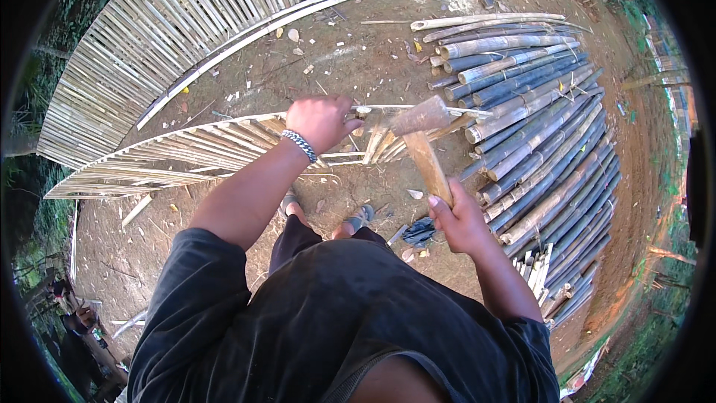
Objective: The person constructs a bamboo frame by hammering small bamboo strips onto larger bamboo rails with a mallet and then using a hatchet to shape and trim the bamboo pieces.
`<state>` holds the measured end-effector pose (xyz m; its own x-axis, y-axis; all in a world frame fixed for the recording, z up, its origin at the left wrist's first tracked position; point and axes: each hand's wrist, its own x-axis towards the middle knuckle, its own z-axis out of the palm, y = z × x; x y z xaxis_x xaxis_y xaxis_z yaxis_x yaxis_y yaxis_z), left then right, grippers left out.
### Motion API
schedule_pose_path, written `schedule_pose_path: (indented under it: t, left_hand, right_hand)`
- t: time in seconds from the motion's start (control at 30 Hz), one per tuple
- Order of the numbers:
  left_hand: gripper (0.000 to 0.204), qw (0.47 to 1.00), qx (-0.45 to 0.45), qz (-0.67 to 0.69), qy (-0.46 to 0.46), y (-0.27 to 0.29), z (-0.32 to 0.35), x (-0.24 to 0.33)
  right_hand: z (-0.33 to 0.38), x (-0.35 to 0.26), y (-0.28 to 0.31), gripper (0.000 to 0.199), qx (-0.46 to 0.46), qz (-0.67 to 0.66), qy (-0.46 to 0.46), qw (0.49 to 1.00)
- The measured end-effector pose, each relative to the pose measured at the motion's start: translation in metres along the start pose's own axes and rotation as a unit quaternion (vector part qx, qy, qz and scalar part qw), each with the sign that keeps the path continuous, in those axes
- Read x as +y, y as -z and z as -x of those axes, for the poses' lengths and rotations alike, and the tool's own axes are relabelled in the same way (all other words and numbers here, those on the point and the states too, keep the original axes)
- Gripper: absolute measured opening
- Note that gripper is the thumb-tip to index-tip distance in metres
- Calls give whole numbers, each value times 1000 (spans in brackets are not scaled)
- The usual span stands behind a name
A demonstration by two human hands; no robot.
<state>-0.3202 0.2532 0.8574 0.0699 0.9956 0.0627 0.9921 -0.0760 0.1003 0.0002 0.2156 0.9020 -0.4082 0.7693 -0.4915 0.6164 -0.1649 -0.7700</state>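
Observation:
My right hand is closed round the wooden handle of a hammer. Its blocky, brownish-grey head is raised over a bamboo slat panel, just right of my left hand. That hand is closed, with its thumb and fingertips pinched together at the panel's long pale upper rail. Whatever may be between the fingertips is too small to make out. A chain bracelet circles my left wrist. The slats fan out below the rail, and those under the hammer head are partly hidden.
A big stack of dark and tan bamboo poles lies to the right. A finished-looking slat panel rests at the upper left beside a curved pale strip. Near my sandalled feet lies a crumpled black bag. Wood chips litter the dirt.

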Motion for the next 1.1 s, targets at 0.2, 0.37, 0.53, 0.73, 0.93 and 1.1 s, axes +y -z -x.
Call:
schedule_pose_path:
  t: [0.2,0.37,0.53,0.73,0.93,1.1]
  left_hand:
    - [48,999,31,4,-10,-2,7,8]
    - [46,1000,14,-1,9,-5,15,12]
    - [46,1000,0,-1,19,-1,19,17]
    - [45,1000,15,4,13,-7,29,20]
    - [42,999,43,29,6,-7,39,26]
    - [38,996,77,51,-19,-8,49,31]
  right_hand:
    - [16,43,-31,33,-10,-36,-42,998]
    - [26,60,-40,33,-19,11,-67,998]
    - [28,79,-47,33,-22,22,-89,996]
    - [34,105,-57,33,-19,55,-54,997]
    - [44,51,-23,32,-23,-5,-3,1000]
    - [13,-26,35,27,38,-35,107,993]
